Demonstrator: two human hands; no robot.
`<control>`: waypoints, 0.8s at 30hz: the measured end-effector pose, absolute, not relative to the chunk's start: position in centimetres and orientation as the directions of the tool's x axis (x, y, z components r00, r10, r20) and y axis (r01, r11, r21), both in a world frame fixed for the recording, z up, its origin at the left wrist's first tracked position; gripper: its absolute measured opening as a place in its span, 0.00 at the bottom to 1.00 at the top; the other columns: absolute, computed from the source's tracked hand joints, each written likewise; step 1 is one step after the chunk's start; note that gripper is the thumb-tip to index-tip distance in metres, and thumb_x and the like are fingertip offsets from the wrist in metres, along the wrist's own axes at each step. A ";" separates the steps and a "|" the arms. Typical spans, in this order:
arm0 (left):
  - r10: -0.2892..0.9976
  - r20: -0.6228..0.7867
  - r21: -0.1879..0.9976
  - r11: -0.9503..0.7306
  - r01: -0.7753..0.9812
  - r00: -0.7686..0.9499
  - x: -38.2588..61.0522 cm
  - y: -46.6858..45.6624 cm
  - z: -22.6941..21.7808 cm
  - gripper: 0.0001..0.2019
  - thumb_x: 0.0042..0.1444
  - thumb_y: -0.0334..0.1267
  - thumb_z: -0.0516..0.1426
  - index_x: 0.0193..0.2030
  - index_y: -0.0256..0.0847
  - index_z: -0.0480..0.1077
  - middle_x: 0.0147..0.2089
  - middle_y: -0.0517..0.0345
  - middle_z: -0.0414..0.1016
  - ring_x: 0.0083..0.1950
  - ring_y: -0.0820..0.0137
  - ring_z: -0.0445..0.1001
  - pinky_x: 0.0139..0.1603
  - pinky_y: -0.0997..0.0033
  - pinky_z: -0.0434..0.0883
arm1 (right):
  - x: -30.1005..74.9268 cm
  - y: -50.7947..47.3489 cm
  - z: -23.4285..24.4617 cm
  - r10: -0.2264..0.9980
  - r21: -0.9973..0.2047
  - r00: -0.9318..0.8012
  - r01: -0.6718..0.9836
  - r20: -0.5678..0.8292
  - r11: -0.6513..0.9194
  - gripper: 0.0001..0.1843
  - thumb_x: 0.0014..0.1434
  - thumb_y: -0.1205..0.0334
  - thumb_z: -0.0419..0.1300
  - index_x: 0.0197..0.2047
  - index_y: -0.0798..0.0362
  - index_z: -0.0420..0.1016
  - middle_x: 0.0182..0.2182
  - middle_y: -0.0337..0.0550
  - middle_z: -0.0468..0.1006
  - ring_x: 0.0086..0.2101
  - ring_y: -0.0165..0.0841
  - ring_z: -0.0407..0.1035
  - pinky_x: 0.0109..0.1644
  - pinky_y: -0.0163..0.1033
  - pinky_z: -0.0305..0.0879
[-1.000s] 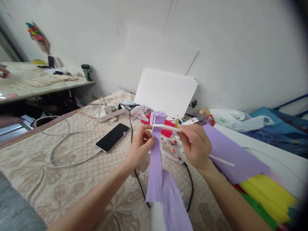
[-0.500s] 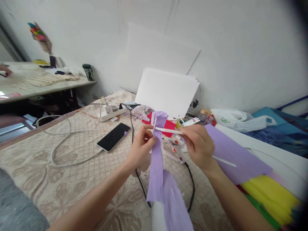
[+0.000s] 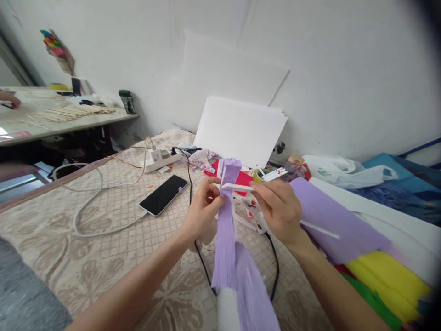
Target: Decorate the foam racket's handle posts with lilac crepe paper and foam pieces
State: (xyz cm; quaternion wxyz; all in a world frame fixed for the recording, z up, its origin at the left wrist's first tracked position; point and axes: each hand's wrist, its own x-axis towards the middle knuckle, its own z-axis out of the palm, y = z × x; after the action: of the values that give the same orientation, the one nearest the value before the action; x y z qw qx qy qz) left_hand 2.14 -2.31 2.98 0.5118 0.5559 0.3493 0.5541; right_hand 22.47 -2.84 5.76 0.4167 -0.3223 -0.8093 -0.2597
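Observation:
My left hand [image 3: 201, 209] pinches a long strip of purple crepe paper [image 3: 225, 230] near its upper end, and the strip hangs down toward me. My right hand [image 3: 280, 207] grips a thin white stick [image 3: 237, 187] whose left tip lies across the strip just above my left fingers. The stick's other end [image 3: 320, 229] pokes out behind my right wrist. Both hands are closed, held above a patterned beige cloth [image 3: 103, 257]. A white glue gun [image 3: 257, 216] lies just beneath my right hand.
A black phone [image 3: 163, 195] on a white cable, a power strip [image 3: 160, 161] and a black cord [image 3: 274, 271] lie on the cloth. White sheets [image 3: 241, 131] lean on the wall. Purple, yellow and green crepe sheets [image 3: 386, 276] lie right. Another person's hand [image 3: 8, 99] rests on a far table with sticks.
Both hands and the strip have barely moved; the view shifted slightly. The stick's tip stays against the purple strip.

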 end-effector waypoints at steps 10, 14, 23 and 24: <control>0.958 0.237 0.963 -0.210 -0.170 0.160 2.0 -2.4 3.3 0.13 0.54 0.33 0.56 0.47 0.43 0.62 0.33 0.64 0.60 0.32 0.74 0.60 0.32 0.74 0.60 | 22.1 -2.7 6.2 0.302 0.022 -0.324 0.714 0.897 0.700 0.19 0.62 0.72 0.59 0.55 0.46 0.72 0.37 0.44 0.80 0.38 0.38 0.74 0.42 0.43 0.69; 0.961 0.232 0.964 -0.206 -0.171 0.151 2.0 -2.4 3.2 0.13 0.54 0.32 0.56 0.46 0.42 0.62 0.33 0.64 0.59 0.33 0.74 0.60 0.33 0.75 0.60 | 22.3 -2.6 6.4 0.300 -0.024 -0.298 0.673 0.906 0.739 0.21 0.63 0.72 0.58 0.56 0.43 0.71 0.37 0.43 0.80 0.38 0.37 0.74 0.42 0.44 0.69; 0.956 0.251 0.959 -0.224 -0.176 0.154 2.1 -2.3 2.7 0.13 0.55 0.34 0.57 0.48 0.43 0.62 0.32 0.65 0.60 0.32 0.75 0.60 0.33 0.75 0.60 | 23.1 -2.5 6.2 0.276 0.145 -0.495 0.655 0.823 0.742 0.18 0.63 0.72 0.58 0.54 0.49 0.72 0.36 0.45 0.79 0.37 0.38 0.72 0.41 0.43 0.66; 0.956 0.251 0.958 -0.223 -0.181 0.153 2.1 -2.3 2.7 0.13 0.55 0.34 0.57 0.48 0.43 0.63 0.33 0.65 0.60 0.33 0.75 0.61 0.33 0.75 0.60 | 23.1 -2.5 6.2 0.278 0.152 -0.502 0.657 0.819 0.738 0.17 0.63 0.72 0.58 0.54 0.49 0.72 0.36 0.45 0.79 0.37 0.38 0.71 0.41 0.43 0.65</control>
State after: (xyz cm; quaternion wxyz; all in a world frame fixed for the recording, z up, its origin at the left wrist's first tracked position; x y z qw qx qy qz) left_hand 2.07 -2.28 2.73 0.5172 0.5560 0.3482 0.5497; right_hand 23.11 -2.48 6.23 0.4130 -0.2799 -0.8357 -0.2295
